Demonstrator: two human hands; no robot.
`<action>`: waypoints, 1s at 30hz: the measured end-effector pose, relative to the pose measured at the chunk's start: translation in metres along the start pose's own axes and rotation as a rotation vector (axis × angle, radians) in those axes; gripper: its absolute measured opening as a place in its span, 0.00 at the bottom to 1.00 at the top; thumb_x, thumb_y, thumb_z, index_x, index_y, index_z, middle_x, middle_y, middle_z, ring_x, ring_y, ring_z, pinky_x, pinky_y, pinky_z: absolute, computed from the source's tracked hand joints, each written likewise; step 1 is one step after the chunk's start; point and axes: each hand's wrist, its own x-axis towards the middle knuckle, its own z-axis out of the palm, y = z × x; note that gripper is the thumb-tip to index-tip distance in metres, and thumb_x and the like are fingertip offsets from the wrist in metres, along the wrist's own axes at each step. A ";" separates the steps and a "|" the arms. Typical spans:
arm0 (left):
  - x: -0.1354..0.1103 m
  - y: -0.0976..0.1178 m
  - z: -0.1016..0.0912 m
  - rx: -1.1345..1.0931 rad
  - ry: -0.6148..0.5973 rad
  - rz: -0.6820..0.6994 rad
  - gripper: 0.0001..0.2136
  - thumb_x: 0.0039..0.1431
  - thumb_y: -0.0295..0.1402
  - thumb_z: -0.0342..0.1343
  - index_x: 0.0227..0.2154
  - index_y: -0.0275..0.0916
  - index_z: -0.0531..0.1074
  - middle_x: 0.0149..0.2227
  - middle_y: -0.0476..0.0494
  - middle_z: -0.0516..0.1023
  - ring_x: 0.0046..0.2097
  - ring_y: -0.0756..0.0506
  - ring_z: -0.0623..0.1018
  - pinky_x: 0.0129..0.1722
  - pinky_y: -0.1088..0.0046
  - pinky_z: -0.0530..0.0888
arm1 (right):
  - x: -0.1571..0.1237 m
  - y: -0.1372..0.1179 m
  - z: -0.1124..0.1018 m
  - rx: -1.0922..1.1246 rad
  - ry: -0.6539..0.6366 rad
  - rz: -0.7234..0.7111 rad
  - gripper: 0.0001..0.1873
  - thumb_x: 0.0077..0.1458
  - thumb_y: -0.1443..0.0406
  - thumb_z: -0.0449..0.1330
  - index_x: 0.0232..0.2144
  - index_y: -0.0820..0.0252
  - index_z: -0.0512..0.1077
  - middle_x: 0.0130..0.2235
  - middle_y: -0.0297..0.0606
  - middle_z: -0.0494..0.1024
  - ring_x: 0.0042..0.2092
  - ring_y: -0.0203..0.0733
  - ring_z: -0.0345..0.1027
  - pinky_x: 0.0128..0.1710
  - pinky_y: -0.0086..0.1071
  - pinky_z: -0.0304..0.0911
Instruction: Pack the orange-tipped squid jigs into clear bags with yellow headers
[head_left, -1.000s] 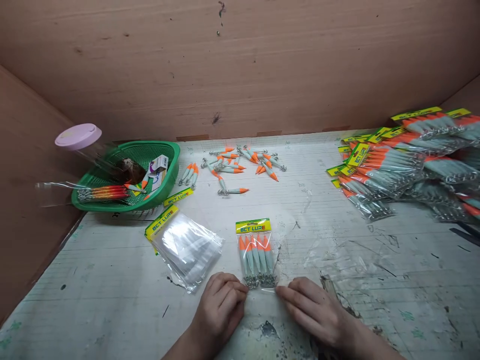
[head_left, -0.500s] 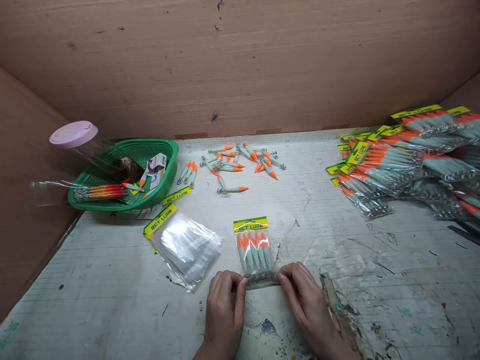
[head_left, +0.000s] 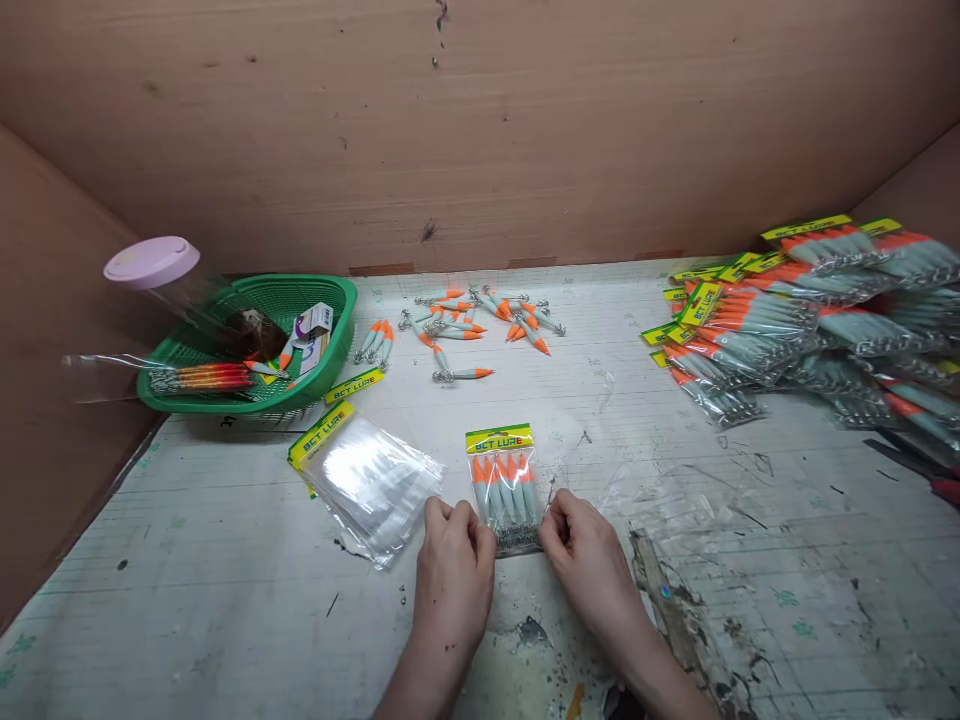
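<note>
A clear packet of orange-and-pale-green lures with a yellow header card lies flat on the table in front of me. My left hand pinches the packet's lower left corner with curled fingers. Its lower right corner is pinched the same way by my right hand. The packet's bottom edge is partly hidden behind my fingers.
A stack of empty clear bags with yellow headers lies left of the packet. Loose lures are scattered farther back. A green basket and a pink-lidded jar sit at the left. Filled packets pile up at the right. Brown board walls enclose the table.
Both hands have moved forward and closed in on the packet's bottom corners, going from flat fingertips to a curled pinch. The packet has slid a little away from me.
</note>
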 end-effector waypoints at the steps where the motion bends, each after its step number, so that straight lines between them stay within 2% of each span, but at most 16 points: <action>1: 0.002 -0.002 -0.003 -0.017 -0.014 -0.013 0.09 0.55 0.29 0.43 0.20 0.41 0.60 0.28 0.46 0.63 0.28 0.46 0.69 0.29 0.69 0.65 | 0.001 0.001 -0.001 0.018 0.005 0.005 0.10 0.53 0.66 0.51 0.21 0.56 0.58 0.22 0.31 0.63 0.24 0.38 0.57 0.24 0.30 0.52; 4: 0.008 -0.005 -0.009 -0.074 -0.045 -0.024 0.09 0.57 0.31 0.42 0.24 0.41 0.64 0.28 0.45 0.68 0.31 0.44 0.71 0.32 0.68 0.65 | 0.002 0.004 -0.001 0.084 0.007 0.003 0.09 0.57 0.60 0.51 0.27 0.57 0.64 0.27 0.35 0.68 0.28 0.39 0.62 0.28 0.32 0.58; 7: 0.014 -0.005 -0.012 -0.141 -0.085 -0.002 0.08 0.56 0.36 0.47 0.25 0.40 0.66 0.26 0.47 0.70 0.31 0.45 0.71 0.31 0.69 0.65 | 0.003 0.003 0.002 0.140 0.002 -0.022 0.12 0.52 0.55 0.57 0.26 0.57 0.65 0.29 0.37 0.69 0.32 0.43 0.63 0.32 0.35 0.61; 9: 0.018 -0.004 -0.014 -0.205 -0.116 0.033 0.07 0.54 0.36 0.50 0.24 0.40 0.67 0.25 0.48 0.70 0.30 0.46 0.71 0.30 0.71 0.65 | 0.005 -0.004 0.000 0.183 -0.004 -0.043 0.13 0.52 0.56 0.58 0.25 0.57 0.63 0.28 0.36 0.67 0.31 0.42 0.63 0.30 0.34 0.62; 11: 0.022 -0.003 -0.018 -0.284 -0.133 0.080 0.06 0.53 0.35 0.52 0.25 0.40 0.68 0.26 0.49 0.71 0.29 0.47 0.71 0.30 0.71 0.67 | 0.007 -0.016 -0.005 0.243 -0.027 -0.073 0.12 0.56 0.57 0.54 0.26 0.57 0.60 0.26 0.33 0.66 0.28 0.38 0.62 0.26 0.30 0.63; 13: 0.022 -0.001 -0.025 -0.343 -0.073 0.100 0.09 0.55 0.38 0.50 0.31 0.39 0.70 0.32 0.45 0.73 0.31 0.47 0.72 0.32 0.70 0.69 | 0.010 -0.032 -0.012 0.310 0.009 -0.141 0.10 0.58 0.59 0.52 0.28 0.57 0.59 0.26 0.31 0.65 0.27 0.36 0.63 0.25 0.28 0.63; 16: 0.017 0.006 -0.035 -0.605 0.053 0.098 0.18 0.57 0.43 0.48 0.47 0.38 0.66 0.46 0.37 0.71 0.42 0.44 0.72 0.43 0.64 0.70 | 0.013 -0.058 -0.018 0.292 0.247 -0.422 0.04 0.58 0.67 0.53 0.30 0.57 0.62 0.30 0.35 0.67 0.32 0.37 0.64 0.32 0.30 0.64; 17: 0.014 0.010 -0.038 -0.772 -0.004 0.138 0.21 0.56 0.44 0.51 0.49 0.38 0.64 0.48 0.36 0.71 0.45 0.43 0.72 0.46 0.62 0.69 | 0.014 -0.065 -0.018 0.242 0.310 -0.560 0.03 0.57 0.69 0.54 0.31 0.57 0.63 0.31 0.37 0.69 0.34 0.39 0.65 0.34 0.31 0.65; 18: 0.012 0.013 -0.040 -0.942 -0.101 0.192 0.24 0.54 0.45 0.54 0.51 0.38 0.64 0.48 0.36 0.71 0.48 0.41 0.72 0.49 0.61 0.68 | 0.014 -0.071 -0.017 0.185 0.328 -0.705 0.04 0.55 0.71 0.54 0.32 0.58 0.65 0.33 0.39 0.70 0.35 0.40 0.65 0.34 0.32 0.65; 20: 0.010 0.018 -0.043 -1.197 -0.221 0.211 0.25 0.53 0.44 0.57 0.51 0.38 0.64 0.48 0.36 0.73 0.50 0.39 0.72 0.52 0.59 0.66 | 0.015 -0.078 -0.016 0.113 0.256 -0.951 0.07 0.53 0.73 0.55 0.35 0.59 0.67 0.37 0.42 0.71 0.39 0.42 0.66 0.36 0.34 0.66; 22: 0.012 0.019 -0.045 -1.329 -0.254 0.116 0.23 0.53 0.41 0.57 0.50 0.38 0.65 0.46 0.37 0.75 0.49 0.39 0.73 0.51 0.59 0.67 | 0.019 -0.076 -0.016 0.118 0.214 -1.017 0.09 0.52 0.72 0.56 0.37 0.59 0.68 0.39 0.43 0.72 0.41 0.44 0.66 0.38 0.35 0.66; 23: 0.014 0.017 -0.046 -1.360 -0.261 0.056 0.21 0.53 0.40 0.57 0.49 0.37 0.66 0.45 0.37 0.76 0.47 0.39 0.75 0.50 0.59 0.68 | 0.021 -0.073 -0.017 0.155 0.232 -0.955 0.08 0.52 0.72 0.56 0.36 0.59 0.68 0.39 0.42 0.72 0.41 0.44 0.66 0.38 0.35 0.66; 25: 0.018 0.012 -0.047 -1.389 -0.289 -0.013 0.20 0.53 0.38 0.58 0.48 0.36 0.67 0.43 0.38 0.77 0.44 0.40 0.76 0.45 0.61 0.71 | 0.028 -0.064 -0.019 0.286 0.209 -0.683 0.03 0.55 0.67 0.56 0.34 0.58 0.68 0.34 0.39 0.71 0.37 0.41 0.66 0.36 0.34 0.64; 26: 0.019 0.009 -0.047 -1.390 -0.304 -0.018 0.20 0.52 0.37 0.59 0.47 0.36 0.67 0.42 0.38 0.77 0.42 0.40 0.77 0.43 0.63 0.72 | 0.031 -0.059 -0.021 0.377 0.113 -0.520 0.06 0.57 0.62 0.54 0.33 0.59 0.68 0.32 0.38 0.70 0.34 0.40 0.65 0.33 0.32 0.64; 28: 0.020 0.004 -0.046 -1.372 -0.329 0.003 0.19 0.51 0.36 0.59 0.46 0.37 0.68 0.42 0.40 0.78 0.41 0.42 0.77 0.41 0.66 0.72 | 0.036 -0.051 -0.021 0.584 -0.209 -0.240 0.17 0.59 0.54 0.51 0.29 0.61 0.68 0.28 0.35 0.68 0.29 0.36 0.62 0.28 0.30 0.61; 30: 0.018 0.001 -0.045 -1.335 -0.360 0.032 0.17 0.51 0.35 0.60 0.45 0.37 0.69 0.42 0.41 0.78 0.41 0.43 0.77 0.41 0.68 0.72 | 0.038 -0.045 -0.019 0.753 -0.463 -0.073 0.20 0.56 0.50 0.54 0.26 0.62 0.68 0.26 0.33 0.66 0.26 0.33 0.58 0.25 0.27 0.59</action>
